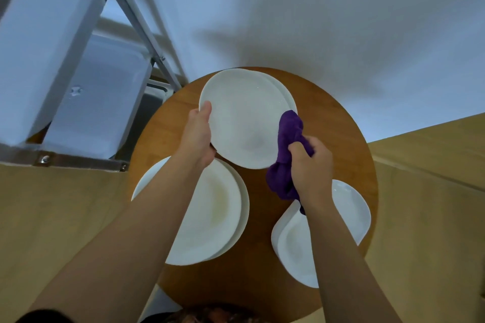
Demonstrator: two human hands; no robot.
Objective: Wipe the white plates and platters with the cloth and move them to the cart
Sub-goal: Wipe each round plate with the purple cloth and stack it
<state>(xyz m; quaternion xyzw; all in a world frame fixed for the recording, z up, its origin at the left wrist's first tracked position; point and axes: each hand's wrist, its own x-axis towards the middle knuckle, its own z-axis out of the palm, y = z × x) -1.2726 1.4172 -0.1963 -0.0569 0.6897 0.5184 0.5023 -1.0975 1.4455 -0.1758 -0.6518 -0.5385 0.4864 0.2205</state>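
Left hand (200,136): grips the left rim of a round white ceramic plate (244,123), thumb laid flat on the upper face near the edge, remaining fingers hidden beneath the rim; curl of those fingers cannot be told.
Held plate: raised and tilted toward the camera, above the far half of the round brown wooden table (341,123); face pale and glossy, a faint grey smudge near its lower middle.
Right hand (311,165): fingers curled tight around a bunched purple cloth (287,149), knuckles up, thumb side toward the plate.
Cloth: upper end pressed against the right edge of the held plate; lower end hangs bunched below the fist, over the table.
Plate behind: second white plate (287,94), only a crescent showing past the held plate's right edge; whether touching it cannot be told.
Near-left stack: two large white oval platters (223,207) lying one on the other on the table, partly covered by the left forearm; yellowish film on the top one.
Near-right stack: white curved-edge platters (351,204), overlapped, partly under the right forearm.
Cart: metal-framed cart (147,26) at upper left, just beside the table, carrying pale translucent plastic bins (47,34).
Surroundings: white wall beyond the table, tan floor on both sides.
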